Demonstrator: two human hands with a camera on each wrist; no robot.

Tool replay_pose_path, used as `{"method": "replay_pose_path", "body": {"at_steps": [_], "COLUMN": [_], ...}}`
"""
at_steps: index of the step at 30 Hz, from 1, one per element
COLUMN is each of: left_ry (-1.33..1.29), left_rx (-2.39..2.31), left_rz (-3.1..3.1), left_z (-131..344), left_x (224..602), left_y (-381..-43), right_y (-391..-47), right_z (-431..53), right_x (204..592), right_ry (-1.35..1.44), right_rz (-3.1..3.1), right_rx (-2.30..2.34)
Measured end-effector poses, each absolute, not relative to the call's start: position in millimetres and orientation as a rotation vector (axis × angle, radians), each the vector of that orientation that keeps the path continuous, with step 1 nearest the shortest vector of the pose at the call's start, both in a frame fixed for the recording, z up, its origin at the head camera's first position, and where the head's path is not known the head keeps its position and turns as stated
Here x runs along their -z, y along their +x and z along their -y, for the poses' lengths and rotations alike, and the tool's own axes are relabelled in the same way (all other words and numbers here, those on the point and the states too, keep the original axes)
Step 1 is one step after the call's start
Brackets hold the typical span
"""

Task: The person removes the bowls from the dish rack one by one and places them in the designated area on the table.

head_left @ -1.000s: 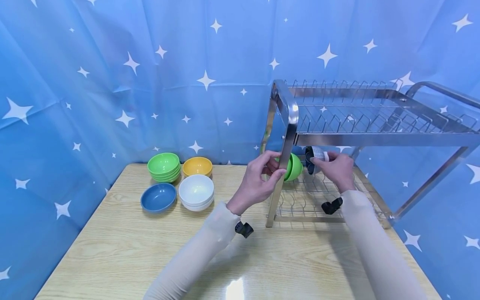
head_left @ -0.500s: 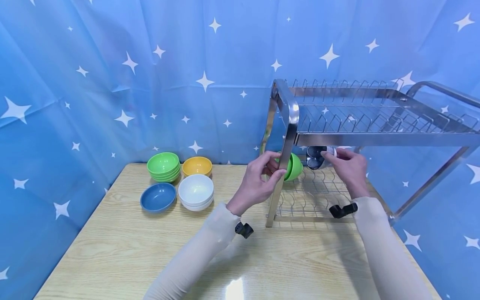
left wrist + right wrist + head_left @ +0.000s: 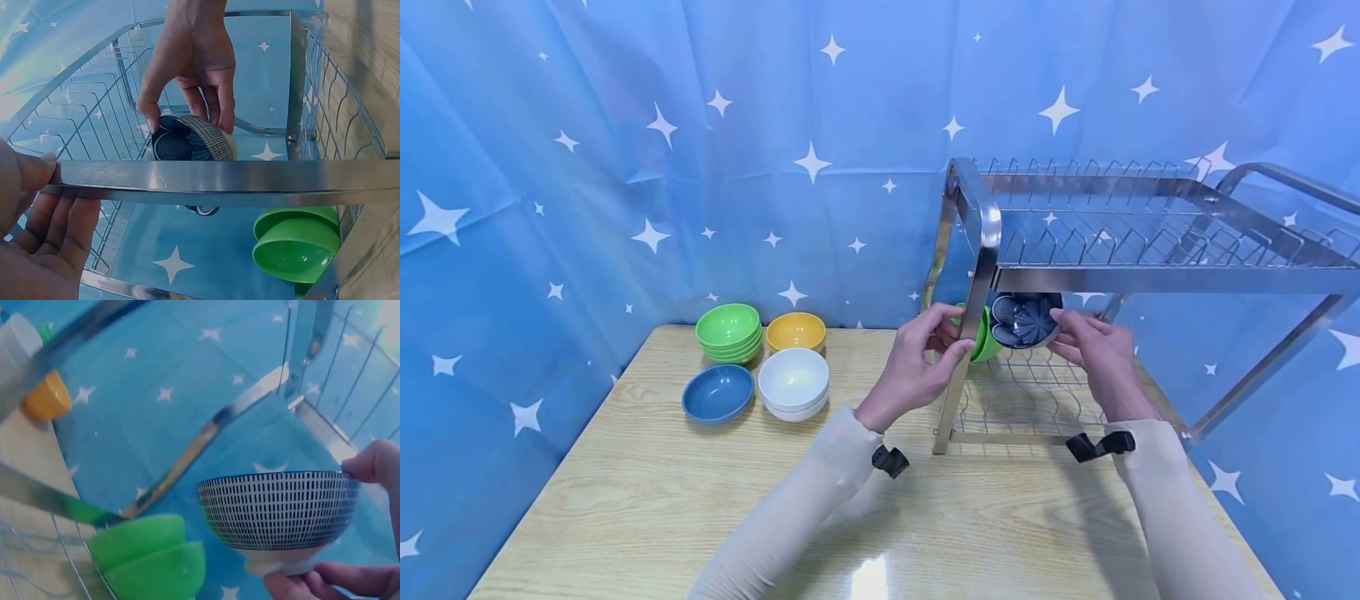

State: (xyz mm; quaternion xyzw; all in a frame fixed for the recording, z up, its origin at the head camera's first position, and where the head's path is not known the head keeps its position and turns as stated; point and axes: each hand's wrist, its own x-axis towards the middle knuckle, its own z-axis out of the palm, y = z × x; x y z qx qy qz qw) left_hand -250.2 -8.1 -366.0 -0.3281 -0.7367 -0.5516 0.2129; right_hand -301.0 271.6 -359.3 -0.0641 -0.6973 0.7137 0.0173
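Note:
My right hand (image 3: 1101,358) pinches a bowl (image 3: 1028,321) between thumb and fingers, inside the metal dish rack (image 3: 1150,278) below its upper tier. The bowl is tilted, and its dark blue patterned inside faces the head camera. In the right wrist view, the bowl (image 3: 278,509) shows a white outside with dark dashes, and fingers touch its rim and foot. With thumb and fingers around the rack's left front post (image 3: 957,392), my left hand (image 3: 917,354) grips it. Two green bowls (image 3: 297,250) lean on the lower tier, partly behind that post in the head view.
Left of the rack on the wooden table (image 3: 625,500) stand stacked green bowls (image 3: 727,333), a yellow bowl (image 3: 795,332), stacked white bowls (image 3: 793,383) and a blue bowl (image 3: 718,394). Wire prongs line both rack tiers. A star-patterned blue curtain (image 3: 737,217) hangs behind.
The patterned bowl has turned so its inside faces the head camera, and it now sits closer to the green bowls. My right hand has shifted slightly right and turned. My left hand stays put.

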Motion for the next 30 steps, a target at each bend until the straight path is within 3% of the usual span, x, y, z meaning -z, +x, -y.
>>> {"method": "replay_pose_path", "body": {"at_steps": [13, 30], "left_ry": [-0.863, -0.922], "left_rx": [1.549, 1.487], "left_rz": [2.073, 2.112], "left_z": [7.3, 14.0], "left_x": [367.2, 363.1], "left_y": [-247.0, -242.8], "right_y": [-270.2, -237.4], "right_z": [-276.7, -280.8], "right_x": [359.3, 348.0], "right_ry": [0.011, 0.345], "right_rz": [2.016, 1.997], "right_rx": [-2.608, -2.748]}}
